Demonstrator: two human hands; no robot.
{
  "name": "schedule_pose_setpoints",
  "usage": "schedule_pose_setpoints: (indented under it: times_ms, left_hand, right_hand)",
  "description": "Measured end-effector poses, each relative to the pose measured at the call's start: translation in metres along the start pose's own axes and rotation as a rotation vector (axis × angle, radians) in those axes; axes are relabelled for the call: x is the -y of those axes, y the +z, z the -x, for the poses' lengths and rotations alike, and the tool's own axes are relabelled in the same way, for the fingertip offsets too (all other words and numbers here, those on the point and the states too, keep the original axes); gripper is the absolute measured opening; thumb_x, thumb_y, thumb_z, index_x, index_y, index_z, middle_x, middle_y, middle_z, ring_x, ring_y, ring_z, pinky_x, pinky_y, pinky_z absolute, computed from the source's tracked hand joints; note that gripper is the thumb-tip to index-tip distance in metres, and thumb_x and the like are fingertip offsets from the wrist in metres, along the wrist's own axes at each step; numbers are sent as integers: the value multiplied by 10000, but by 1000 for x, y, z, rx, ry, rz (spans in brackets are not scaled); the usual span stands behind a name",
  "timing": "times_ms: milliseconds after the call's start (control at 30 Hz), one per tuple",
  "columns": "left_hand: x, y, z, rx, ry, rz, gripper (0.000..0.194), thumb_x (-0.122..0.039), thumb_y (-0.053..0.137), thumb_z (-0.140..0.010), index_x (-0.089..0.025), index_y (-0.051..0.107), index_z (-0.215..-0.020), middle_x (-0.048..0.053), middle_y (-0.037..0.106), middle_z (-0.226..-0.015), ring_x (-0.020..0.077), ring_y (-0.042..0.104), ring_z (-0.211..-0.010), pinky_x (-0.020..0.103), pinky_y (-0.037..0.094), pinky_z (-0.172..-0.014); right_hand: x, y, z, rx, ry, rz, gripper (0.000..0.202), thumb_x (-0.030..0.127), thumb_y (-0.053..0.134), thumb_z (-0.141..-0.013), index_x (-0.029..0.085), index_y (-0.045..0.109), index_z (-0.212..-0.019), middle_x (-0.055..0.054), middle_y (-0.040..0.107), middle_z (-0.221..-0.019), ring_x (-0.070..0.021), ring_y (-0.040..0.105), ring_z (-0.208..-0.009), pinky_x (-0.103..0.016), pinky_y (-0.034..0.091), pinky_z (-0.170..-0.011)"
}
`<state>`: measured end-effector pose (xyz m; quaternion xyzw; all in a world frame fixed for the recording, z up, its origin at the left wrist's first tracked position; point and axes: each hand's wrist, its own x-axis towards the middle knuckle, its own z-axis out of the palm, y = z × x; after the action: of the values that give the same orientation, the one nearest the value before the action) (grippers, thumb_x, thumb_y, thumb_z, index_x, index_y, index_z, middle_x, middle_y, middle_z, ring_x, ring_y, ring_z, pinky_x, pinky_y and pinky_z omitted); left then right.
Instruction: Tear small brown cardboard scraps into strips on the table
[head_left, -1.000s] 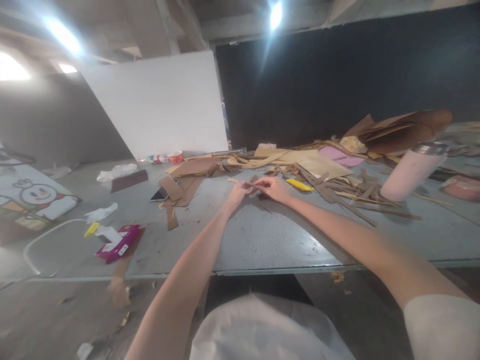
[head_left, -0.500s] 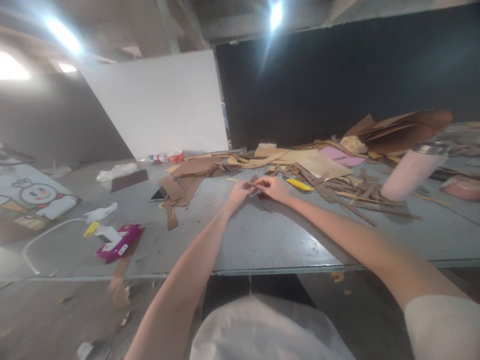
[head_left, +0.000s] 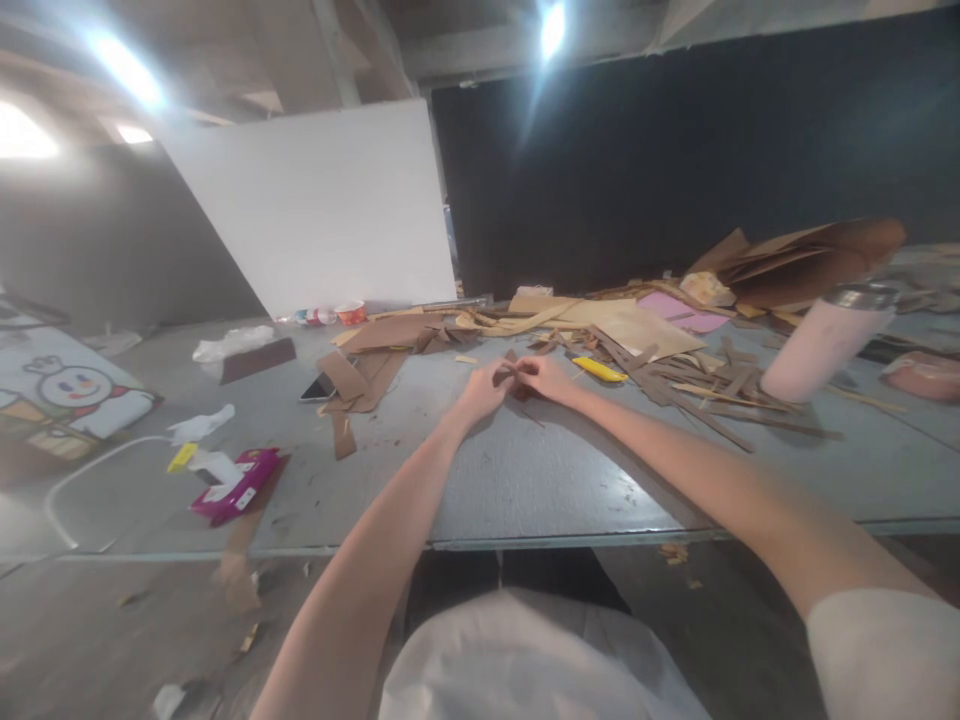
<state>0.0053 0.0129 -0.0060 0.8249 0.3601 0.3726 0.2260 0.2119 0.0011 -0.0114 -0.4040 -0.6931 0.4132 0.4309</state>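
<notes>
My left hand and my right hand meet over the middle of the grey table. Between them is a small brown strip, with the fingers of both hands closed on it. Just right of my right hand lies a yellow cutter. Further right is a pile of thin brown strips. Brown sheets lie to the left of my hands, partly over a phone.
A pink bottle stands at the right. Rolled brown sheets lie behind it. On the left are a magenta tissue pack, a white cable, a plastic bag and a printed bag. The table's front edge runs near my body.
My fingers have shifted slightly around the brown strip, and more of it shows between my hands. Everything else lies as before.
</notes>
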Motion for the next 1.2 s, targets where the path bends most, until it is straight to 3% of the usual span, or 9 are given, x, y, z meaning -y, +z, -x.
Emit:
schedule_pose_setpoints:
  times_ms: [767,1200]
  left_hand:
    - [9,5,-2,-59,-9,90,200,-164,695,-958,-240,660,-1139,67,795,-1086,226,761,-1056,406,571,-1021]
    - [5,3,-3,-121,-36,124,251,-112,742,-910,-231,668,-1118,106,802,-1141,253,768,-1120,464,573,-1079]
  right_hand:
    - [0,1,0,-58,9,4,489,724,761,-883,237,714,-897,-73,783,-794,-263,757,-694,-387,632,-669]
    - [18,2,8,-104,-49,85,502,737,693,-933,236,708,-914,-75,770,-851,-280,763,-781,-367,603,-678]
